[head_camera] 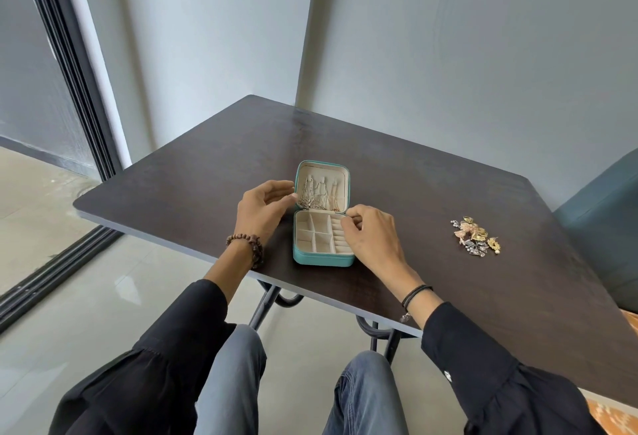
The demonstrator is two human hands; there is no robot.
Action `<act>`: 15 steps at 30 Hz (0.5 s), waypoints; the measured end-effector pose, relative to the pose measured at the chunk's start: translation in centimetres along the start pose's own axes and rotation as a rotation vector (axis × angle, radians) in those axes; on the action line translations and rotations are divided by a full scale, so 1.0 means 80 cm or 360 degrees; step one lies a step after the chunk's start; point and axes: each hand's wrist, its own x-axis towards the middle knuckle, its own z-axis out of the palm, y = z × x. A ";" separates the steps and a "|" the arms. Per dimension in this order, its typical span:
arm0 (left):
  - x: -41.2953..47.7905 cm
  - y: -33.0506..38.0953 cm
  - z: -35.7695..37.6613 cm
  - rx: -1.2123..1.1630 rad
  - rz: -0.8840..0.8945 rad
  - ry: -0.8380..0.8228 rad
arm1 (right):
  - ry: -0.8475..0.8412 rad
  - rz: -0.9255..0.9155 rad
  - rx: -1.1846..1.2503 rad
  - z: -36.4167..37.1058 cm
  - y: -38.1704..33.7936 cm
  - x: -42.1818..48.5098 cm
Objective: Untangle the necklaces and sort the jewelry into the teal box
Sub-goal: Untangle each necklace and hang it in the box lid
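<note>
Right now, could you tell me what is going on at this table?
A seated person works at the open teal box on the table. Necklaces hang in its lid; the left hand is at the lid's edge, the right hand over the tray. A pile of jewelry lies apart, unsorted.

We find the teal box (322,259) lying open near the table's 6 o'clock edge, its lid (322,168) tipped back at 12 o'clock of the base. The base is lined in cream, with small square compartments on its 9 o'clock side and ridged ring rolls on its 3 o'clock side. Three necklaces (312,194), thin silver and gold chains, hang side by side inside the lid, and their lower ends bunch at the hinge. Well apart at 3 o'clock of the box, we see a small heap of gold, pink and silver jewelry (475,236).
</note>
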 end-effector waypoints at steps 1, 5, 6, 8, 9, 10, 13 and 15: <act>-0.002 0.001 -0.003 -0.0020 0.0007 -0.0007 | -0.0002 -0.0003 0.0003 0.002 -0.003 0.001; -0.007 0.003 -0.007 -0.0045 0.0002 -0.0028 | -0.0003 -0.0001 0.0009 0.007 -0.008 0.006; -0.007 0.003 -0.008 -0.0047 0.0001 -0.0036 | -0.0006 0.0007 0.0016 0.009 -0.008 0.006; -0.007 0.003 -0.008 -0.0042 -0.0008 -0.0044 | -0.0008 0.0025 0.0031 0.009 -0.009 0.006; -0.007 0.003 -0.007 -0.0033 -0.0010 -0.0041 | -0.0009 0.0032 0.0041 0.008 -0.010 0.006; -0.007 0.004 -0.007 -0.0022 -0.0010 -0.0036 | -0.0010 0.0043 0.0056 0.006 -0.010 0.005; -0.008 0.005 -0.004 -0.0007 -0.0029 -0.0029 | -0.0004 0.0068 0.0094 0.001 -0.010 0.003; -0.008 0.007 -0.004 -0.0006 -0.0050 -0.0017 | 0.0000 0.0078 0.0114 -0.002 -0.009 0.002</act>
